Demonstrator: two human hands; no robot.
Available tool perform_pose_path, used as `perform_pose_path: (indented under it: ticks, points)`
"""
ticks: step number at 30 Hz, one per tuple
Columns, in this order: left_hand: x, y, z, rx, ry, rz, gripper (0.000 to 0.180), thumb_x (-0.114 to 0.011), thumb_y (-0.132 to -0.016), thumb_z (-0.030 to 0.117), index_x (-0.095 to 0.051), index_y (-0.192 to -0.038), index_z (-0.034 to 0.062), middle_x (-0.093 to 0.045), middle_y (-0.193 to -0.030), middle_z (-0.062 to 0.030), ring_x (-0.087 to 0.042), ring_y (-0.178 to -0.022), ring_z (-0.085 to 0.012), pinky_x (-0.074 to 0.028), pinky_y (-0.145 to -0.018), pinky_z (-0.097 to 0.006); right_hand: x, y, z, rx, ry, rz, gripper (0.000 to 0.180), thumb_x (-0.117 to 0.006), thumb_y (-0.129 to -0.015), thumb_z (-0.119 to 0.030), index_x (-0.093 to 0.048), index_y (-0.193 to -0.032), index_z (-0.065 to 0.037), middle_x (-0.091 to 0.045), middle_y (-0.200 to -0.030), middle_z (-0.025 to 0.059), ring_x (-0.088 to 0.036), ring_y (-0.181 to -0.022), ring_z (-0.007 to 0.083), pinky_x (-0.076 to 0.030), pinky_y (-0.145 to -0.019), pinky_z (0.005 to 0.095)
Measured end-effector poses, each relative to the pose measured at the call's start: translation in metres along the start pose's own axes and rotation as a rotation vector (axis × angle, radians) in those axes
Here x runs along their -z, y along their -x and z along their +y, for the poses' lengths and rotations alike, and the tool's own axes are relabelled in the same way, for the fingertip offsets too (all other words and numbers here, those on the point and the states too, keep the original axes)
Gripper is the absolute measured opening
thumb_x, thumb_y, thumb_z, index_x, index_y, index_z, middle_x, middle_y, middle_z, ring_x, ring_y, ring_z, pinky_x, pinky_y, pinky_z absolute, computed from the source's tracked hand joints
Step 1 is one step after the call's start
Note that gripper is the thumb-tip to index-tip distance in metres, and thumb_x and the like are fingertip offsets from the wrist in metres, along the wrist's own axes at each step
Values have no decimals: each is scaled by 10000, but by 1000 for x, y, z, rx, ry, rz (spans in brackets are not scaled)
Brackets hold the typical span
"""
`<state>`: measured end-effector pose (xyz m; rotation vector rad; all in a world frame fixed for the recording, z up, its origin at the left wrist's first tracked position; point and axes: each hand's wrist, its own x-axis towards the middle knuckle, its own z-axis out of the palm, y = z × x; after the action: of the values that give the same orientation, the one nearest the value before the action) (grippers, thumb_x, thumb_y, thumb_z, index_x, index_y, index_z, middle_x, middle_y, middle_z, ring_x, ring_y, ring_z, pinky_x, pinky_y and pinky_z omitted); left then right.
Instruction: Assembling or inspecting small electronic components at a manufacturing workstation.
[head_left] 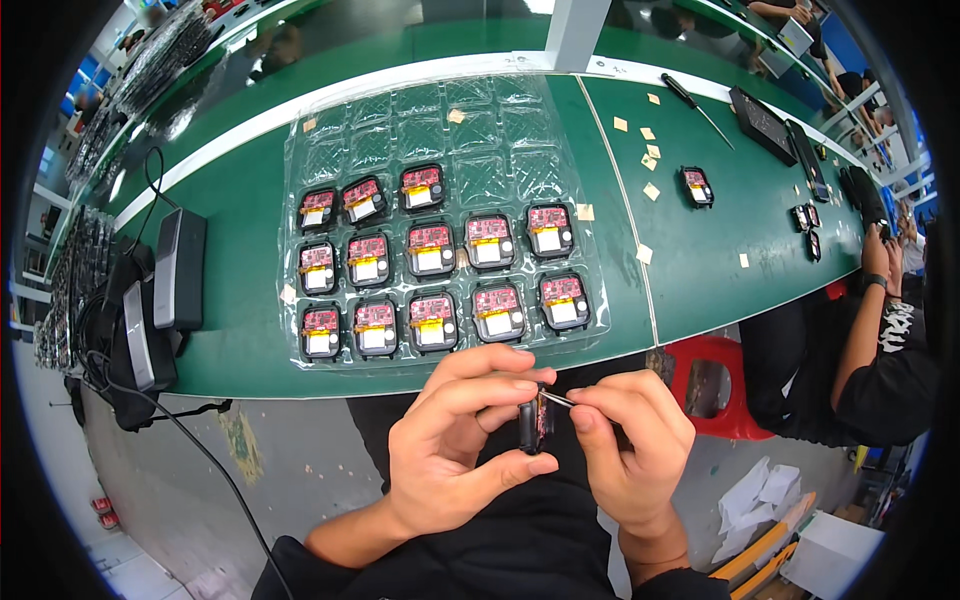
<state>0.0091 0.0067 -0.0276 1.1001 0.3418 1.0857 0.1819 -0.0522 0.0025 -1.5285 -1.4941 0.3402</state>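
My left hand (432, 462) holds a black watch case (529, 428) on edge between thumb and fingers, in front of the table's near edge. Its open face, with the inner parts, is turned toward my right hand (640, 445). That hand pinches thin metal tweezers (557, 399), whose tip reaches the upper part of the case; the exact contact is too small to make out. Beyond my hands lies a clear plastic tray (392, 138). Its nearer rows hold several open watch cases (431, 250) with red circuit boards, yellow tape and white blocks.
On the green table (610, 300), a screwdriver (697, 108), a loose watch case (696, 187) and small beige paper squares (651, 191) lie to the right. Dark boxes (180, 268) with cables stand left. A co-worker (865, 340) sits at the right beside a red stool (735, 375).
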Motion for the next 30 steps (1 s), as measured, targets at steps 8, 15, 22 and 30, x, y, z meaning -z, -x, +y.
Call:
perform_pose_path:
  ticks: [8,15,22,30]
  points:
    - [-2,4,4,47,71,12,563,-795,-829,-96,-529,-1322,-41,-419,-1427,-181,-553,-1325,-358,-533,-1104,-467,-12,5,9,121,21,57,116,-810,-847,-59,-732,-922,-14,-663,-834,90,-630,-597,181,-482,-506,286]
    - [-12,8,5,50,59,78,576,-800,-823,-100,-513,-1317,-33,-420,-1420,-175,-561,-1314,-353,-531,-1101,-456,-19,10,9,103,-9,119,97,-786,-875,-52,-718,-925,-3,-652,-816,96,-627,-609,193,-480,-512,286]
    - [-6,4,7,37,-62,43,562,-808,-820,-90,-541,-1313,-50,-411,-1430,-173,-571,-1301,-341,-546,-1085,-446,-17,4,8,124,10,102,96,-785,-869,-40,-715,-924,-5,-648,-816,97,-625,-610,201,-487,-518,293]
    - [-10,9,3,61,-1,81,583,-802,-826,-92,-515,-1332,-43,-419,-1418,-169,-574,-1295,-333,-533,-1098,-452,-21,10,8,69,9,93,95,-779,-871,-35,-712,-932,-6,-651,-823,100,-637,-628,216,-499,-535,301]
